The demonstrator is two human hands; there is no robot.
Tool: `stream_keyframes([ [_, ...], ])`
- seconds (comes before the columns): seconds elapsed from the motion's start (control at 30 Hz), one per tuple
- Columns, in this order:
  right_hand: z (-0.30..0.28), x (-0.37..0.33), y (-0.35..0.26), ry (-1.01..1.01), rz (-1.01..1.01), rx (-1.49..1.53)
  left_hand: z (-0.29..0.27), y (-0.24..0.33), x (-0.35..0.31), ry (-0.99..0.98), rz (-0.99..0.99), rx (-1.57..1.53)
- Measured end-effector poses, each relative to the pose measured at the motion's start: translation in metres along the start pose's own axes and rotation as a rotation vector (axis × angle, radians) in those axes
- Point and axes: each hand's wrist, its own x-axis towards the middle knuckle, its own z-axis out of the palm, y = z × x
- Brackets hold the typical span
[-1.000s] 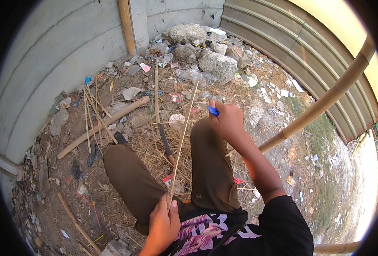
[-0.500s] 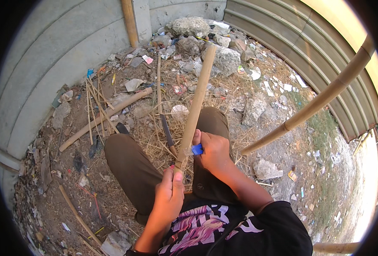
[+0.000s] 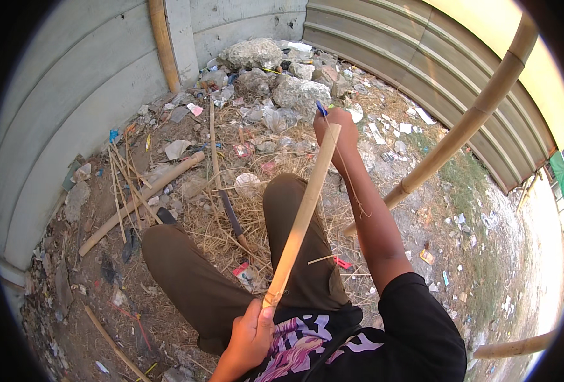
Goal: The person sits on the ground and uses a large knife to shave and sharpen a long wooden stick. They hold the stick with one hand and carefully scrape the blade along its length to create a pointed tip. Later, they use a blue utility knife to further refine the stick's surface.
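My left hand [image 3: 249, 336] is closed round the lower end of a bamboo strip [image 3: 304, 219], which slants up and away over my thighs. Past the strip's far tip, my right hand [image 3: 336, 130] is closed on a small blue tool [image 3: 322, 109]; only its blue part shows, so its kind is unclear. A thin curled bamboo shaving [image 3: 355, 191] trails from beside the blue tool down along my right forearm. The right hand is apart from the strip.
Between my legs and the rubble lies a long curved blade-like tool [image 3: 229, 216] among straw-like shavings. A bamboo pole [image 3: 148, 200] and thin sticks [image 3: 118, 181] lie left. Another bamboo pole [image 3: 444, 149] slants up at right. Rocks [image 3: 299, 92] and litter line the concrete wall [image 3: 84, 83].
My right hand has moved from low on the strip up to beyond its far tip, with the blue tool. A shaving now hangs there. The left hand and strip have come lower.
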Motion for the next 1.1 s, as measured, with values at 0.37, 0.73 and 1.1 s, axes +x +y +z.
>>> stream_keyframes([
  [0.37,-0.001,-0.167,-0.037,-0.053,-0.488,0.377,-0.023,0.021,0.039,0.033,-0.096,-0.305],
  [0.73,0.013,-0.161,-0.035,0.110,-0.689,0.287,-0.013,0.019,0.026,-0.013,-0.098,-0.348],
  [1.1,0.012,-0.128,-0.060,0.286,-0.698,0.319,-0.005,0.029,0.017,0.174,-0.009,-0.261],
])
